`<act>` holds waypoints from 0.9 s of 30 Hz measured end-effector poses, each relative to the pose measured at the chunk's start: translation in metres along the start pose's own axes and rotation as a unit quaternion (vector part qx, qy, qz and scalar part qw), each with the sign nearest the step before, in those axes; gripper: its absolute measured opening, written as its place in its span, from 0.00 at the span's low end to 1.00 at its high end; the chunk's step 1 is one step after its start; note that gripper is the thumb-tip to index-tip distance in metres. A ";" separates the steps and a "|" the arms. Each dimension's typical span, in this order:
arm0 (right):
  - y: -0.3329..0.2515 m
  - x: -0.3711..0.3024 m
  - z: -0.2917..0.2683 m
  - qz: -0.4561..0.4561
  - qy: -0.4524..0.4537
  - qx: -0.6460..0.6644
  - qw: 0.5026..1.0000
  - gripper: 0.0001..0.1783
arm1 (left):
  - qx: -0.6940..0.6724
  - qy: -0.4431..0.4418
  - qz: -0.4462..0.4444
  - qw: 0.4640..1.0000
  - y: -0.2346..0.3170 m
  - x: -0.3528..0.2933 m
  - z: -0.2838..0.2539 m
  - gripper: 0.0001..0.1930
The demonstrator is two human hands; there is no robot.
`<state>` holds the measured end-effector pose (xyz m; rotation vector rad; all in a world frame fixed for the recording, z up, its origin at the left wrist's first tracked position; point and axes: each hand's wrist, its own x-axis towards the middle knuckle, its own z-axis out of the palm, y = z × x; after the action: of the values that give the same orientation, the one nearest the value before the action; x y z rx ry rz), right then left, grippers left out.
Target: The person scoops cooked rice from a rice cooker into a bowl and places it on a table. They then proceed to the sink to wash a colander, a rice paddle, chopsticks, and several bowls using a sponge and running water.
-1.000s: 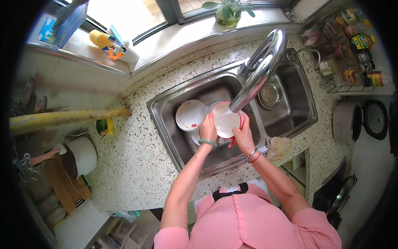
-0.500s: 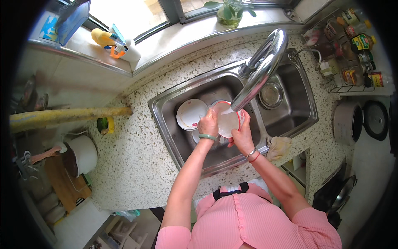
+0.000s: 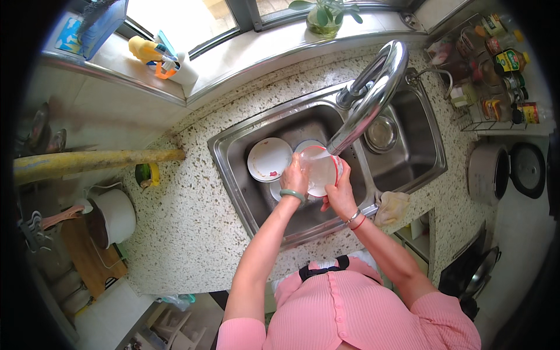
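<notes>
A white bowl [image 3: 318,177] with a red rim is held under the tap's spout, over the left basin of the sink. My right hand [image 3: 342,191] grips its right side, thumb toward the inside. At the bowl's left edge, my left hand [image 3: 296,176] has its fingers bent against the rim; its fingertips are partly blurred by water. Beside my left hand, a stack of white plates [image 3: 268,157] with red marks and brownish food traces lies in the basin. Another dish partly shows below the bowl. Water runs from the curved chrome tap [image 3: 373,105] into the bowl.
The right basin [image 3: 413,146] holds a round metal strainer. A pale cloth [image 3: 392,208] drapes over the sink's front edge. Speckled counter [image 3: 175,245] surrounds the sink; a white pot [image 3: 115,216] stands left. A yellow pipe [image 3: 99,165] crosses the left side. Bottles fill a rack [image 3: 496,76] at right.
My left hand has turned and shifted slightly along the bowl's left edge. The bowl has tilted a little under the water, while my right hand stays almost in place.
</notes>
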<state>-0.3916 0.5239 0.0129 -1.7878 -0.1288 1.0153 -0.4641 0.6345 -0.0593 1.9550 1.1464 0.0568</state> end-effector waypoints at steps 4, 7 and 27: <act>-0.013 0.001 -0.006 0.014 -0.020 -0.012 1.000 0.42 | -0.062 0.028 0.013 0.998 -0.004 0.005 -0.001 0.14; -0.021 0.002 -0.008 -0.008 0.002 -0.015 1.000 0.41 | -0.179 0.056 0.004 0.982 -0.025 -0.011 0.025 0.13; 0.009 0.009 0.005 -0.121 0.046 0.004 0.992 0.42 | -0.233 0.116 -0.016 0.965 -0.006 -0.014 0.027 0.16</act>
<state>-0.3927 0.5284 0.0000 -1.7581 -0.2770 0.7587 -0.4647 0.6083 -0.0759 1.5349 1.1856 0.5050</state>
